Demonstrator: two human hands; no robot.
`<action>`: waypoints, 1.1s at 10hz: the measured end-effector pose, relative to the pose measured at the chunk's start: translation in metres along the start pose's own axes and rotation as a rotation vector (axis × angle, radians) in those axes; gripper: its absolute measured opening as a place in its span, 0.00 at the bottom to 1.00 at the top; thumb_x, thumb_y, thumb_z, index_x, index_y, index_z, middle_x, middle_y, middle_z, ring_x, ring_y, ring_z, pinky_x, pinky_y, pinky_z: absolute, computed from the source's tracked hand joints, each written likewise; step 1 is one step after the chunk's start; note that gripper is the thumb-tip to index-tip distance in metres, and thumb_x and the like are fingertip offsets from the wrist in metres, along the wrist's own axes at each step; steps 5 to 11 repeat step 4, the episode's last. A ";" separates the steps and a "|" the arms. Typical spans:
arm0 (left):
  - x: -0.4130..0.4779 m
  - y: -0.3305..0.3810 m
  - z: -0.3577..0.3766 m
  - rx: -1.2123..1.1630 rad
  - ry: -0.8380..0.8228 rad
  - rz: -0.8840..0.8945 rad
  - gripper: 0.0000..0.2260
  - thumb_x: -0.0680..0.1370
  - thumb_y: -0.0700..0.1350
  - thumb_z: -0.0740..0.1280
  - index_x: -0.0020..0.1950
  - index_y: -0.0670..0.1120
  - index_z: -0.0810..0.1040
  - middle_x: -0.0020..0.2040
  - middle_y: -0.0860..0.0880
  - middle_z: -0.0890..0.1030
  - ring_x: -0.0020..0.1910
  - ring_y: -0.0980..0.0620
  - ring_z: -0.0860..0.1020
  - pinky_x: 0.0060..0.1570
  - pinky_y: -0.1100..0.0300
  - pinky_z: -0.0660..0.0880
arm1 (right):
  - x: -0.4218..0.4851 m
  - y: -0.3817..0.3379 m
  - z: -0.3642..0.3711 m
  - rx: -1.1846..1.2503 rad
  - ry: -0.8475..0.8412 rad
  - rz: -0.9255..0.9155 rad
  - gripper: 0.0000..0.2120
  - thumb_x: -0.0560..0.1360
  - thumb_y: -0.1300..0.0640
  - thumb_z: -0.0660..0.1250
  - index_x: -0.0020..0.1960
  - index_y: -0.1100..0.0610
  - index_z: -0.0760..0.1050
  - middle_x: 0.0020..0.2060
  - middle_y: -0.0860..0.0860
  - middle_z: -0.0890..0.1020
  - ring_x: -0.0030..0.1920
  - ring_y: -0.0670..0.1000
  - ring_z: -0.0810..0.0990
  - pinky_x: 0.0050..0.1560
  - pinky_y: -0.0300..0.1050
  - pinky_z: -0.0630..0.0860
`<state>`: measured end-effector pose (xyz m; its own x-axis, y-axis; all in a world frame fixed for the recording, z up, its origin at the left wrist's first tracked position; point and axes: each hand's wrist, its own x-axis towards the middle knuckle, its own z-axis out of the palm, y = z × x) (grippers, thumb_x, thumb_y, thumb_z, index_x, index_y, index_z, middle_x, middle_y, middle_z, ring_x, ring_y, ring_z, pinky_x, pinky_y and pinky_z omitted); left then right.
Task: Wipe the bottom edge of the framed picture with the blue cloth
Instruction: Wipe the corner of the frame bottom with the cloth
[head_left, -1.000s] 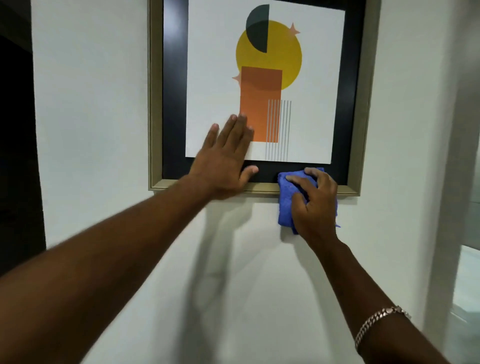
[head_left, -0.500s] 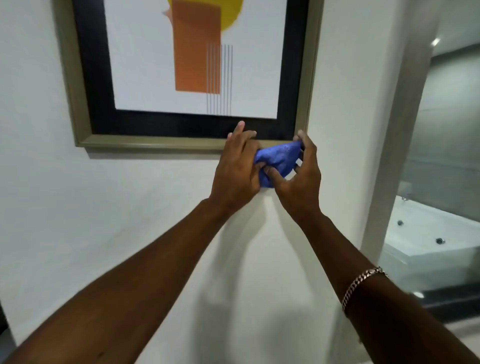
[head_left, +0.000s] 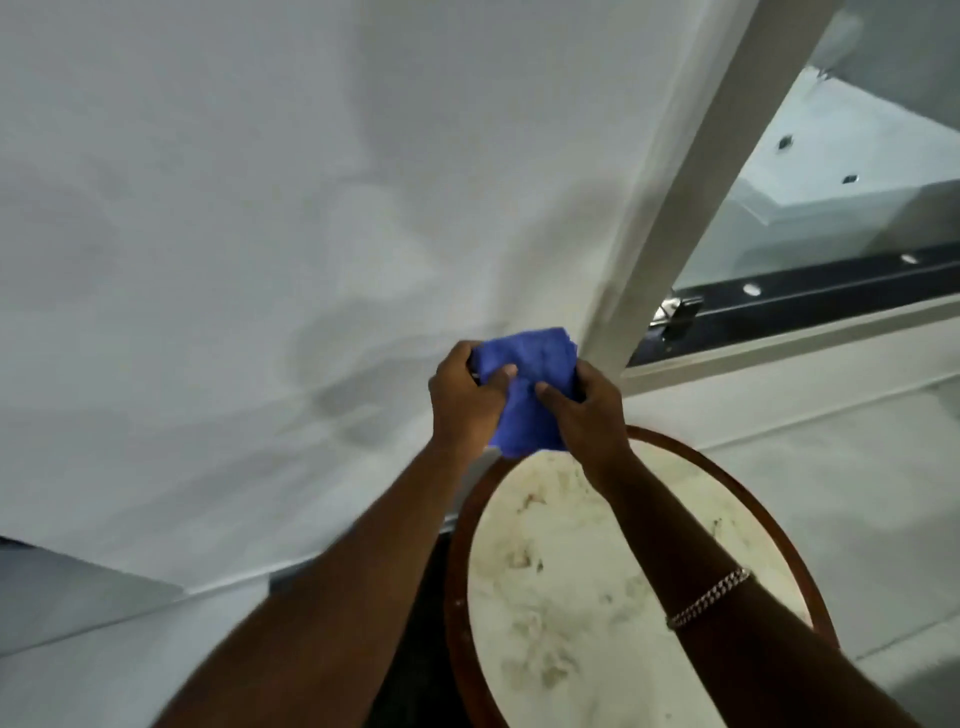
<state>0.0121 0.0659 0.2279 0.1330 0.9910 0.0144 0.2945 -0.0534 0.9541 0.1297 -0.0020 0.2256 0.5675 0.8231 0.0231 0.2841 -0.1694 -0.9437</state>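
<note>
The blue cloth (head_left: 527, 384) is bunched between both hands in front of the white wall. My left hand (head_left: 462, 397) grips its left side with the thumb pressed on the front. My right hand (head_left: 589, 408) grips its right side, a chain bracelet on that wrist. The framed picture is out of view above the frame.
A round table with a pale marbled top and a brown wooden rim (head_left: 779, 540) stands right below my hands. A white door frame (head_left: 691, 171) runs diagonally at the right, with a glass panel and a white bathtub (head_left: 857, 150) behind it. White wall (head_left: 234, 234) fills the left.
My view has dropped from the picture to the wall and table below. Both hands came down from the frame's bottom edge and now hold the cloth together, lower.
</note>
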 end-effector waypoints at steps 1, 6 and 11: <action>-0.017 -0.070 0.038 0.027 -0.039 -0.209 0.11 0.73 0.41 0.73 0.53 0.41 0.79 0.43 0.47 0.81 0.42 0.48 0.77 0.42 0.64 0.73 | -0.007 0.077 0.008 -0.052 -0.047 0.162 0.17 0.74 0.69 0.67 0.63 0.62 0.74 0.55 0.57 0.81 0.55 0.56 0.80 0.54 0.48 0.75; -0.044 -0.215 0.090 0.018 -0.251 -0.531 0.24 0.76 0.36 0.68 0.71 0.41 0.70 0.65 0.41 0.80 0.61 0.44 0.79 0.61 0.49 0.78 | -0.013 0.242 0.037 -0.333 -0.211 0.429 0.28 0.74 0.66 0.66 0.72 0.58 0.64 0.61 0.59 0.79 0.60 0.60 0.78 0.54 0.49 0.80; -0.044 -0.215 0.090 0.018 -0.251 -0.531 0.24 0.76 0.36 0.68 0.71 0.41 0.70 0.65 0.41 0.80 0.61 0.44 0.79 0.61 0.49 0.78 | -0.013 0.242 0.037 -0.333 -0.211 0.429 0.28 0.74 0.66 0.66 0.72 0.58 0.64 0.61 0.59 0.79 0.60 0.60 0.78 0.54 0.49 0.80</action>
